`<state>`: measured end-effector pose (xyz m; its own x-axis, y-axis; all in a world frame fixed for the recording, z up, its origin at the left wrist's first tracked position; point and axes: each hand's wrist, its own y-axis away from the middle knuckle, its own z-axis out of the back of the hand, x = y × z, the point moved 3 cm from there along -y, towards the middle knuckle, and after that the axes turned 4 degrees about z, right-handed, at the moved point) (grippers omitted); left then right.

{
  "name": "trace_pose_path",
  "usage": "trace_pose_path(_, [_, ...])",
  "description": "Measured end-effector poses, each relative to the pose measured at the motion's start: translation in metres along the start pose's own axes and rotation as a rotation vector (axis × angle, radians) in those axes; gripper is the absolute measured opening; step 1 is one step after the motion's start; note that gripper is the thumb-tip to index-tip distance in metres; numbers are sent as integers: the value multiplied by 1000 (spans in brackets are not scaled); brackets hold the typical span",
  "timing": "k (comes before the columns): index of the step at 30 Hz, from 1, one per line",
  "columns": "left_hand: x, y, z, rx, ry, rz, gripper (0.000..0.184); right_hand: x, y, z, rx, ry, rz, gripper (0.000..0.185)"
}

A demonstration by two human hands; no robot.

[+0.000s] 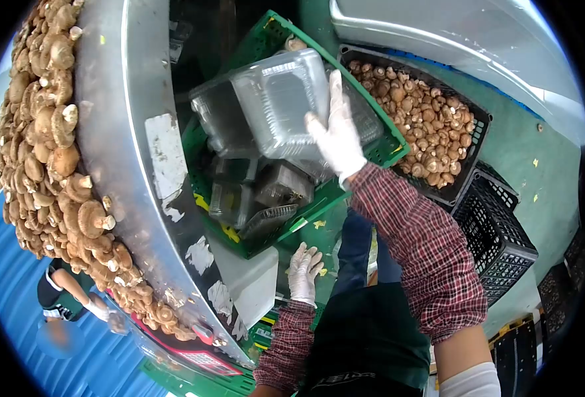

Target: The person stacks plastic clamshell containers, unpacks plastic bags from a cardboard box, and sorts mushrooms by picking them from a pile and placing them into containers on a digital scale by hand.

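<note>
Over the green crate, the right hand, in a white glove, is grasping a large clear container by its right side. Its thumb lies against the plastic and the other fingers go along the edge. This container is tilted, above other clear boxes, which lie at different angles inside the crate. The left hand, also gloved in white, is just beside the lower edge of the crate; its grip is released, with the fingers apart and a little bent. Both forearms have red checked sleeves, and a dark green apron covers the body.

To the left of the crate, many brown mushrooms are in a heap along the metal surface. On the other side, a black crate contains smaller mushrooms, and near it are black baskets with open mesh. Beyond the metal surface, at lower left, one can see another person, who has a glove too.
</note>
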<state>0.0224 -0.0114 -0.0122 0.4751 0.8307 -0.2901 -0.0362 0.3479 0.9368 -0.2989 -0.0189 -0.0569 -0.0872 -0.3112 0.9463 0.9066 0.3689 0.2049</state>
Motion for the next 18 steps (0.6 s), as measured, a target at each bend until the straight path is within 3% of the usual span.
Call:
trace_pose_path(3, [5, -7, 8, 7, 25, 6, 42, 7, 13, 10, -235, 562, 256, 75])
trace_pose_path(5, [9, -9, 12, 14, 50, 16, 42, 21, 42, -1, -107, 443, 519, 55])
trace_pose_path(7, [17, -12, 20, 19, 64, 30, 43, 24, 71, -57, 488, 353, 402, 40])
trace_pose_path(9, [21, -8, 24, -22, 167, 49, 44, 14, 113, -114, 790, 479, 274, 50])
trace_pose_path(11, [30, -11, 30, -6, 183, 27, 44, -11, 122, -165, 888, 300, -104, 63])
trace_pose_path(12, [39, -15, 42, 41, -96, -121, 43, -17, 125, -184, 830, 271, -260, 69])
trace_pose_path(14, [41, -9, 37, 107, 279, 61, 41, -25, 125, -217, 777, 248, -562, 86])
trace_pose_path(17, [60, -11, 44, 82, 294, 90, 40, -32, 129, -242, 774, 317, -692, 90])
trace_pose_path(18, [65, -12, 48, 73, 272, 86, 40, -32, 130, -241, 745, 379, -635, 85])
